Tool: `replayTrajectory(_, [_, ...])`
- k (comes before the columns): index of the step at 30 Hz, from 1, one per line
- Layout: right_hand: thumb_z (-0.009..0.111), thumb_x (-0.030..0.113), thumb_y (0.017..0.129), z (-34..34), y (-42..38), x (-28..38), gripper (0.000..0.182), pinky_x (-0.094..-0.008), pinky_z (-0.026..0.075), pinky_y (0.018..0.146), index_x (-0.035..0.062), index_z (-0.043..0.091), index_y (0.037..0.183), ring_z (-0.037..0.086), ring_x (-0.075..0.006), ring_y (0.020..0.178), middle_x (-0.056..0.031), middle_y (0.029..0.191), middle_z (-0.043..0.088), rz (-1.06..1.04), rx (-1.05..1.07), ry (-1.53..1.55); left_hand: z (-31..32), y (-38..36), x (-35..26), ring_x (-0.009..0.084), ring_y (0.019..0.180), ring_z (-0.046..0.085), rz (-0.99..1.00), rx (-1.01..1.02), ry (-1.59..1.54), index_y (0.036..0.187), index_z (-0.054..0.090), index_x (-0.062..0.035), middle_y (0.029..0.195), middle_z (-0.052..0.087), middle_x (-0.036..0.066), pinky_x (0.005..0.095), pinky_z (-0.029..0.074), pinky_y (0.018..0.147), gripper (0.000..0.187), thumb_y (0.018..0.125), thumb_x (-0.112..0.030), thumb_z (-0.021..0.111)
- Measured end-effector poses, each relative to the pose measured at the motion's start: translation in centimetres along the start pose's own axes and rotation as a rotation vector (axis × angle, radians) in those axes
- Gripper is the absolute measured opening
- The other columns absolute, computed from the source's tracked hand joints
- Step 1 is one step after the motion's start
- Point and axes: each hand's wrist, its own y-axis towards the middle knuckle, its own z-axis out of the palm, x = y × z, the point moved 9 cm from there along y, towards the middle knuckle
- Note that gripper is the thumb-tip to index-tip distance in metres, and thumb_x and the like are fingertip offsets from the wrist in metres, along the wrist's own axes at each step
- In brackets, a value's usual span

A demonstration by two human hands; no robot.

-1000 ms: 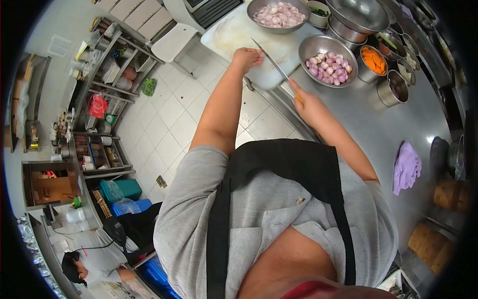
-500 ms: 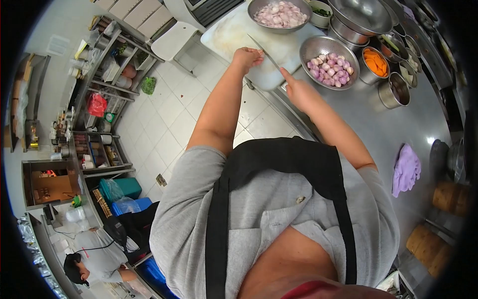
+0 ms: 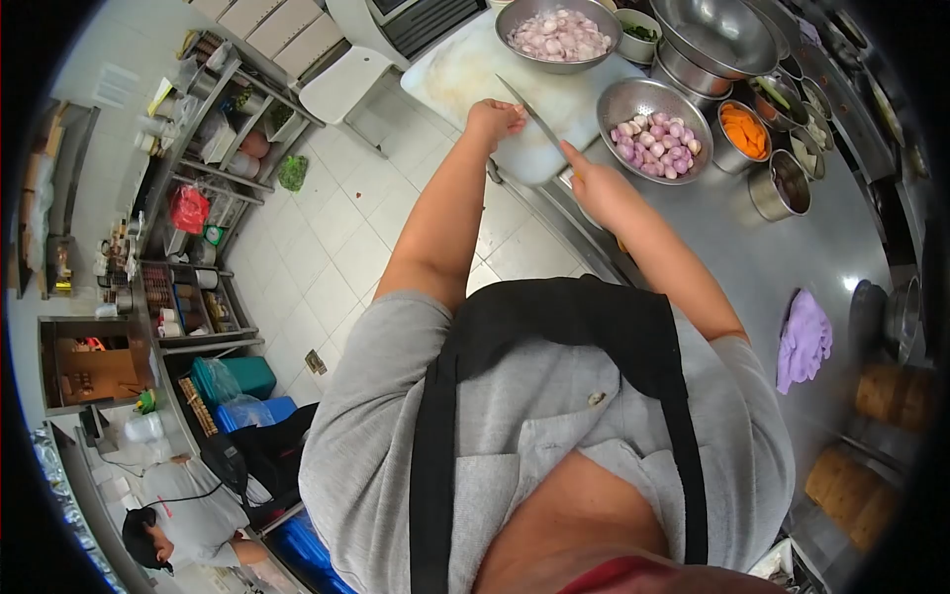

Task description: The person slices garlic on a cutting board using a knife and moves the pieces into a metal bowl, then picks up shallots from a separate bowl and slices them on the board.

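My right hand (image 3: pixel 602 188) is wrapped around the handle of a kitchen knife (image 3: pixel 532 114), its long blade slanting up and left over the white cutting board (image 3: pixel 564 94). Just left of the blade, my left hand (image 3: pixel 495 123) is closed with its fingertips together; what it pinches is too small to make out. A perforated metal colander (image 3: pixel 618 99) of purple shallots (image 3: pixel 655 146) stands right of the board. At the board's far end is a metal bowl (image 3: pixel 564 67) filled with pale, peeled shallots (image 3: pixel 559 36).
Metal pots hold orange carrot pieces (image 3: pixel 744 132) and other contents; a large steel bowl (image 3: pixel 714 40) sits behind. On the steel counter (image 3: pixel 712 257) lies a purple cloth (image 3: pixel 805 342). A white chair (image 3: pixel 344 84) and shelves (image 3: pixel 213 129) stand left. Another person (image 3: pixel 188 505) works lower left.
The knife and my right hand have shifted slightly down and to the right. My left hand stays closed near the blade, a touch lower in view.
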Motion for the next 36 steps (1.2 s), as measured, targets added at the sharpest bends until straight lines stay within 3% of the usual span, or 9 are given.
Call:
replayTrajectory(5, [0.048, 0.011, 0.086, -1.8, -4.6, 0.5, 0.058, -0.0460, 0.044, 0.063, 0.0186, 0.032, 0.141, 0.057, -0.0385, 0.064, -0.0249, 0.069, 0.057, -0.029, -0.082, 0.054, 0.0, -0.3, 0.2, 0.0196, 0.079, 0.063, -0.018, -0.009, -0.015, 0.095, 0.054, 0.0053, 0.091, 0.062, 0.011, 0.0281, 0.057, 0.069, 0.025, 0.082, -0.009, 0.069])
replayTrajectory(11, [0.048, 0.012, 0.087, 0.3, 0.0, -0.5, 0.057, -0.0463, 0.044, 0.063, 0.0193, 0.032, 0.141, 0.057, -0.0388, 0.063, -0.0239, 0.071, 0.057, 0.003, -0.051, 0.039, 0.2, 0.0, 0.2, 0.0193, 0.079, 0.064, -0.004, 0.009, 0.009, 0.096, 0.054, 0.0054, 0.089, 0.062, 0.011, 0.0280, 0.057, 0.069, 0.025, 0.083, -0.009, 0.069])
replayTrajectory(15, [0.046, 0.012, 0.087, -0.8, -1.2, 0.4, 0.057, -0.0472, 0.046, 0.065, 0.0154, 0.030, 0.142, 0.059, -0.0386, 0.068, -0.0238, 0.073, 0.059, -0.004, -0.004, 0.069, -0.1, 0.2, 0.2, 0.0185, 0.078, 0.064, -0.018, -0.030, 0.031, 0.097, 0.054, 0.0055, 0.089, 0.063, 0.011, 0.0268, 0.056, 0.068, 0.024, 0.083, -0.009, 0.068])
replayTrajectory(17, [0.047, 0.012, 0.087, -1.7, -3.8, 1.0, 0.060, -0.0459, 0.045, 0.065, 0.0217, 0.027, 0.143, 0.058, -0.0376, 0.066, -0.0240, 0.074, 0.058, 0.084, 0.035, 0.013, -0.1, 0.4, 0.1, 0.0185, 0.078, 0.064, -0.007, -0.015, 0.034, 0.096, 0.054, 0.0054, 0.090, 0.063, 0.011, 0.0265, 0.056, 0.068, 0.023, 0.084, -0.009, 0.068])
replayTrajectory(21, [0.047, 0.013, 0.088, -1.4, -4.3, 0.4, 0.059, -0.0460, 0.045, 0.065, 0.0224, 0.028, 0.143, 0.058, -0.0373, 0.067, -0.0237, 0.074, 0.059, 0.059, 0.004, 0.065, 0.1, 0.1, 0.1, 0.0185, 0.077, 0.064, 0.003, 0.005, 0.001, 0.095, 0.055, 0.0052, 0.090, 0.063, 0.012, 0.0271, 0.056, 0.068, 0.022, 0.083, -0.009, 0.068])
replayTrajectory(23, [0.045, 0.013, 0.088, -1.1, -3.1, 0.8, 0.057, -0.0472, 0.045, 0.066, 0.0167, 0.030, 0.143, 0.059, -0.0371, 0.069, -0.0241, 0.073, 0.059, 0.076, 0.052, 0.008, 0.1, 0.5, 0.1, 0.0187, 0.077, 0.064, -0.007, 0.000, 0.010, 0.095, 0.055, 0.0052, 0.089, 0.063, 0.012, 0.0278, 0.056, 0.069, 0.022, 0.083, -0.008, 0.068])
replayTrajectory(30, [0.045, 0.013, 0.087, -1.0, -1.8, 0.0, 0.058, -0.0469, 0.045, 0.064, 0.0164, 0.030, 0.142, 0.059, -0.0370, 0.068, -0.0254, 0.073, 0.058, 0.049, 0.045, 0.079, -0.1, 1.0, 0.6, 0.0192, 0.078, 0.063, -0.024, 0.010, 0.010, 0.095, 0.055, 0.0050, 0.089, 0.063, 0.011, 0.0280, 0.055, 0.070, 0.021, 0.083, -0.008, 0.067])
replayTrajectory(32, [0.047, 0.015, 0.088, -1.6, -4.0, 0.1, 0.056, -0.0446, 0.045, 0.062, 0.0227, 0.032, 0.142, 0.057, -0.0369, 0.063, -0.0235, 0.070, 0.058, 0.063, 0.011, 0.051, 0.0, 0.8, 0.5, 0.0192, 0.078, 0.063, -0.021, 0.006, 0.002, 0.095, 0.055, 0.0050, 0.088, 0.063, 0.011, 0.0283, 0.055, 0.070, 0.021, 0.083, -0.008, 0.067])
replayTrajectory(36, [0.048, 0.015, 0.088, -2.2, -4.9, 0.1, 0.057, -0.0447, 0.045, 0.064, 0.0226, 0.031, 0.142, 0.057, -0.0375, 0.063, -0.0237, 0.070, 0.058, 0.033, -0.003, 0.096, -0.1, 0.9, 0.6, 0.0190, 0.078, 0.064, -0.017, -0.002, 0.023, 0.095, 0.055, 0.0049, 0.088, 0.063, 0.011, 0.0293, 0.056, 0.071, 0.022, 0.083, -0.007, 0.067])
